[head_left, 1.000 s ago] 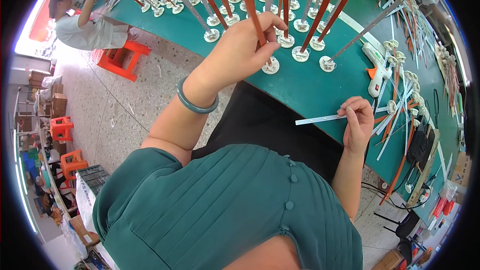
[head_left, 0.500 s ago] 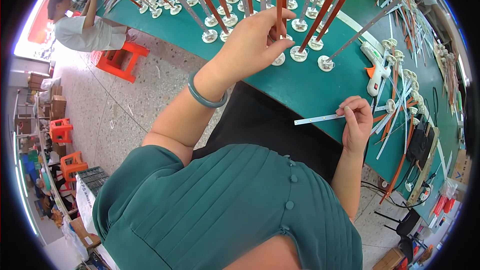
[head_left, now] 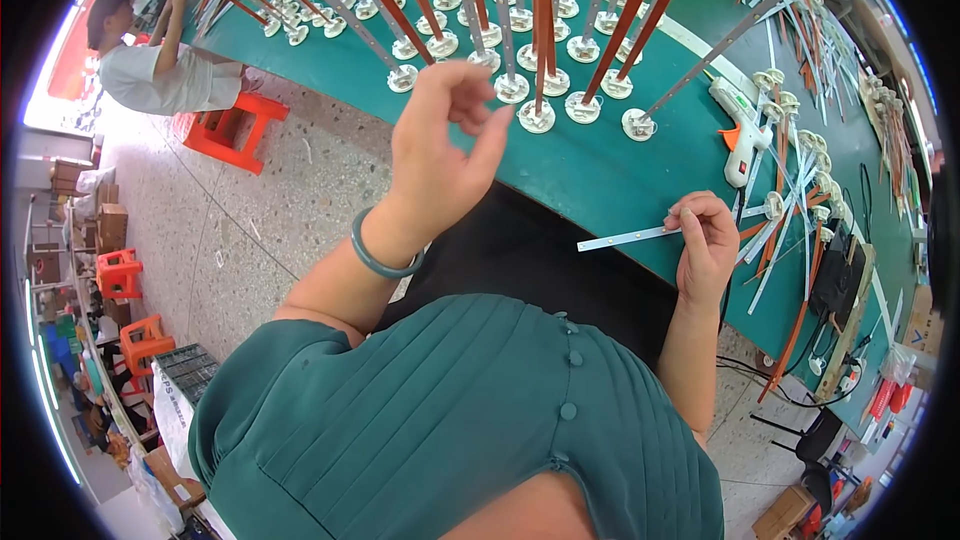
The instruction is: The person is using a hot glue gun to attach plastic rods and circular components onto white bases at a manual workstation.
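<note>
Strip (head_left: 622, 240) of pale board, narrow and dotted with small yellow chips. Was pinched between thumb and fingers of the right hand (head_left: 706, 240) at the near edge of the table (head_left: 600, 175), free end pointing left past that edge and over black cloth (head_left: 530, 240). Seemed light, to judge by so slim a hold, and fairly stiff, jutting out straight without visible sag. Would probably have flexed or creased under a hard sideways push. Looked smooth, perhaps slightly slippery on the flat, so best taken by both long edges, clear of the chips. Could not tell, behind the fingers, whether ended there or ran on.

Held nothing in the left hand (head_left: 445, 135): hovered at the near edge, fingers loosely curled, thumb apart, just beside the white round base (head_left: 536, 118) of a standing brown strip (head_left: 541, 20). Judged tall and tippy, hence better gripped low, just above the base. Near the table's right edge, well apart from both hands, lay a white glue gun (head_left: 745, 140).
</note>
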{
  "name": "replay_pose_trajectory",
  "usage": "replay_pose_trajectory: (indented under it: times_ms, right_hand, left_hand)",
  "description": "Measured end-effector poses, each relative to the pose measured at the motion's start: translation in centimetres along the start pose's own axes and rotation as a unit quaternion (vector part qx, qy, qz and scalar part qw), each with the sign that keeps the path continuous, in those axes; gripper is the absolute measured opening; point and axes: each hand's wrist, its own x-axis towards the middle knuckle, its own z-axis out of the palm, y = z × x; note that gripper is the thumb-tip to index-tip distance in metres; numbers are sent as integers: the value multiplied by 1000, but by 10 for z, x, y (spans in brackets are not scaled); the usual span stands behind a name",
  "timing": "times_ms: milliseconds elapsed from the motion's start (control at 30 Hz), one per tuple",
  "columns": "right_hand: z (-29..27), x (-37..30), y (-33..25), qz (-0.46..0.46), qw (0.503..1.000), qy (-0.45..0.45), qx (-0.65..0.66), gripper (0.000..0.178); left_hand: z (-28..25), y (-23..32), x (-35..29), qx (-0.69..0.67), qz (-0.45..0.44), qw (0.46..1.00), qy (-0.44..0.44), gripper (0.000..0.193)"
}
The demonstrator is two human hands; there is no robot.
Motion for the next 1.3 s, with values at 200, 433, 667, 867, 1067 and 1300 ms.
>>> replay_pose_trajectory:
  times_ms: [200,433,667,867,1067,1300]
  right_hand:
    - [4,16,-15,-29,996,23,-76,2]
    - [11,18,-27,-42,998,-31,-35,3]
    - [7,3,-28,20,995,-65,66,3]
    - [11,6,-26,82,996,9,29,5]
    - [44,5,-19,122,984,-76,107,7]
    - [65,-4,-11,225,949,-109,194,8]
  left_hand:
    - [14,8,-14,-44,32,991,-122,15]
    - [72,13,-15,-56,15,958,-280,39]
    - [89,-3,-14,-7,80,923,-377,23]
    - [43,11,-18,-269,-34,886,-375,12]
    - [40,8,-30,-238,-52,939,-244,23]
    - [41,5,-38,-181,82,953,-227,39]
